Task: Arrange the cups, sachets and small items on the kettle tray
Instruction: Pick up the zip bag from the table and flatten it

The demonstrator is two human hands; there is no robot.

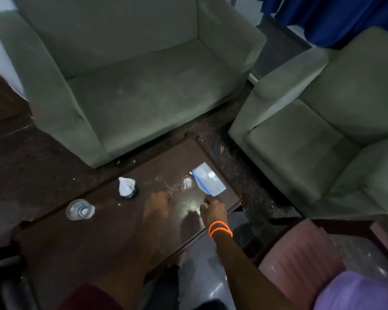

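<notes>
A clear plastic zip bag (pixel 207 179) with a blue strip lies near the far right edge of the dark brown table (pixel 99 238). My right hand (pixel 213 209), with orange bands on the wrist, pinches the bag's near corner. My left hand (pixel 158 203) is blurred by motion over the middle of the table, and its fingers cannot be made out. A clear glass (pixel 80 209) stands at the table's left side. Behind it stands a dark cup under a white paper cover (pixel 126 186). A small pale item (pixel 187 182) lies just left of the bag.
A grey-green armchair (pixel 126 86) stands close behind the table and a second one (pixel 323 135) to the right. A reddish stool (pixel 300 253) and a purple cloth (pixel 356 291) are at the lower right. Dark speckled floor runs between the table and the chairs.
</notes>
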